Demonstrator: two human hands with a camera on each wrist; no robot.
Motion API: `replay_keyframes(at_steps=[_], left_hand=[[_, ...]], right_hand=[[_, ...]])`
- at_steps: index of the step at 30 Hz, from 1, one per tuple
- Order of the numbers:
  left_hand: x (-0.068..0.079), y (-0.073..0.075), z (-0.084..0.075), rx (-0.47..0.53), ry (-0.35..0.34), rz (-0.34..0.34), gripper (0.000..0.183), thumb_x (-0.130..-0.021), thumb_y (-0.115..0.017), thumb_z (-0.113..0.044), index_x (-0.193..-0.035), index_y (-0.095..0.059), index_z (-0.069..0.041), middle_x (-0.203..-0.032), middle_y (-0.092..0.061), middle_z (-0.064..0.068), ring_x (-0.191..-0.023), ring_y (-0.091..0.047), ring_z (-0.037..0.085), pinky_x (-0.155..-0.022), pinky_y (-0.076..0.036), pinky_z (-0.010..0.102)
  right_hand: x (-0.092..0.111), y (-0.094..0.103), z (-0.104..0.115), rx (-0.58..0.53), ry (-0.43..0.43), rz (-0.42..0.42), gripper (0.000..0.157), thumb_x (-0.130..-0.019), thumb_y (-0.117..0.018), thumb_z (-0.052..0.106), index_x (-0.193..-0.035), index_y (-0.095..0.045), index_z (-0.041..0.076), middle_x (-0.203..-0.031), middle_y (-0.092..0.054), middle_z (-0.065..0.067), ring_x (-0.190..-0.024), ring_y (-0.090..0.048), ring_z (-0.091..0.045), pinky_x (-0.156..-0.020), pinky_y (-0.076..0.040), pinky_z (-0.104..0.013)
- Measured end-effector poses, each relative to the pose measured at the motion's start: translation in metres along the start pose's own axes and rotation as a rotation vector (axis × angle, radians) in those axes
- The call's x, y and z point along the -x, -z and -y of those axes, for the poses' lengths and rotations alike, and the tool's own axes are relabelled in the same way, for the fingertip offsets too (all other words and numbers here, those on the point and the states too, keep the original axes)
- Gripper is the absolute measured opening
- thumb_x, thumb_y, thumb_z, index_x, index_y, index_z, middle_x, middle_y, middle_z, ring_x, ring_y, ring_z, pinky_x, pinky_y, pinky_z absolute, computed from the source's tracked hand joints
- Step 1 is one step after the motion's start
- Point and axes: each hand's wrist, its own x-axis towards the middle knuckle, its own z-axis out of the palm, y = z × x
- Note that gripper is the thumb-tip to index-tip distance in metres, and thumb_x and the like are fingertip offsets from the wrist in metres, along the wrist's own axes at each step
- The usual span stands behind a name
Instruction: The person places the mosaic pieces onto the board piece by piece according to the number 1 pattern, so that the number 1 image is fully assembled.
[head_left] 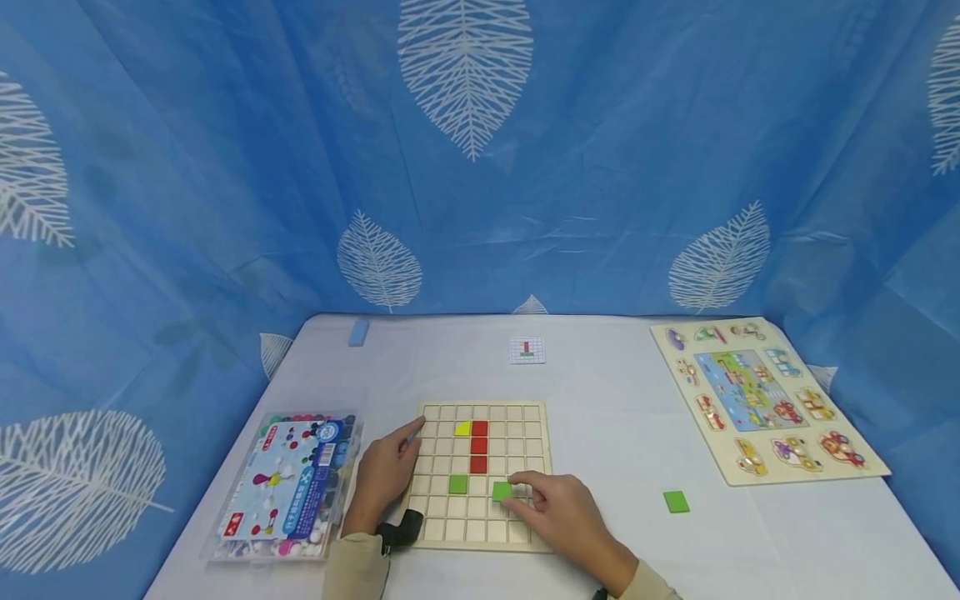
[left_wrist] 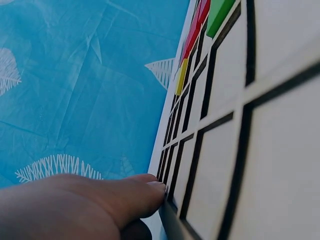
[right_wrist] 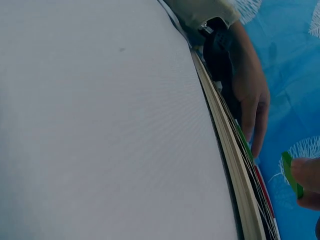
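Observation:
A wooden grid board [head_left: 437,506] lies on the white table. Its cells hold a yellow tile [head_left: 462,428] with one slanted edge, a column of red square tiles [head_left: 478,446] and a green square tile [head_left: 457,484]. Over the lower middle of the grid, my right hand [head_left: 564,517] pinches another green square tile [head_left: 501,492] between thumb and fingertip; in the right wrist view this tile [right_wrist: 291,175] is tilted above the board. Along the board's left edge rests my left hand [head_left: 384,475], its fingertips [left_wrist: 155,189] right at the rim.
One more green tile [head_left: 676,502] lies to the right. Behind the board are a small pattern card [head_left: 527,350] and a blue block [head_left: 358,333]. A clear case of molecule-model parts [head_left: 281,483] stands at left, a wooden picture puzzle [head_left: 720,467] at right.

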Motion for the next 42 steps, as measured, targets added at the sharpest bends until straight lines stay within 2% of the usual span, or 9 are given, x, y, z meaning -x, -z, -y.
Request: replay_keyframes(at_steps=[6, 14, 25, 33, 42], left_hand=[[0.001, 0.001, -0.001, 0.004, 0.008, -0.003, 0.037, -0.103, -0.062, -0.019, -0.14, -0.066, -0.019, -0.052, -0.037, -0.006, -0.044, -0.026, 0.01, -0.045, -0.026, 0.029], [0.0, 0.001, -0.002, -0.001, 0.029, 0.016, 0.038, -0.103, -0.063, -0.02, -0.141, -0.065, -0.019, -0.052, -0.038, -0.005, -0.044, -0.028, 0.011, -0.046, -0.027, 0.029], [-0.001, 0.001, -0.003, -0.014, 0.024, -0.008, 0.037, -0.103, -0.063, -0.02, -0.139, -0.067, -0.019, -0.053, -0.039, -0.005, -0.045, -0.029, 0.012, -0.047, -0.028, 0.03], [-0.004, 0.002, -0.005, -0.017, 0.045, 0.007, 0.038, -0.103, -0.063, -0.021, -0.14, -0.066, -0.019, -0.054, -0.041, -0.005, -0.046, -0.032, 0.013, -0.048, -0.03, 0.031], [-0.002, 0.001, -0.006, -0.017, 0.042, 0.005, 0.037, -0.102, -0.063, -0.018, -0.14, -0.066, -0.018, -0.054, -0.04, -0.005, -0.046, -0.031, 0.012, -0.048, -0.029, 0.031]], right_hand=[[-0.01, -0.009, 0.005, 0.0, -0.058, 0.087, 0.021, -0.086, -0.084, 0.033, -0.101, -0.079, 0.02, -0.052, -0.027, 0.026, -0.049, -0.024, 0.008, -0.048, -0.027, -0.017], [-0.016, -0.016, 0.006, -0.001, -0.108, 0.147, 0.021, -0.088, -0.082, 0.033, -0.105, -0.079, 0.02, -0.05, -0.033, 0.024, -0.047, -0.029, 0.006, -0.048, -0.029, -0.019], [-0.02, -0.028, 0.008, 0.053, -0.085, 0.123, 0.025, -0.087, -0.083, 0.032, -0.106, -0.081, 0.016, -0.051, -0.037, 0.025, -0.047, -0.033, 0.007, -0.047, -0.029, -0.019], [-0.022, -0.033, 0.01, 0.115, -0.078, 0.122, 0.028, -0.087, -0.082, 0.034, -0.108, -0.081, 0.015, -0.052, -0.04, 0.024, -0.05, -0.035, 0.006, -0.05, -0.033, -0.02], [-0.021, -0.033, 0.011, 0.114, -0.094, 0.126, 0.03, -0.087, -0.083, 0.034, -0.11, -0.08, 0.015, -0.051, -0.038, 0.024, -0.049, -0.034, 0.005, -0.048, -0.031, -0.02]])
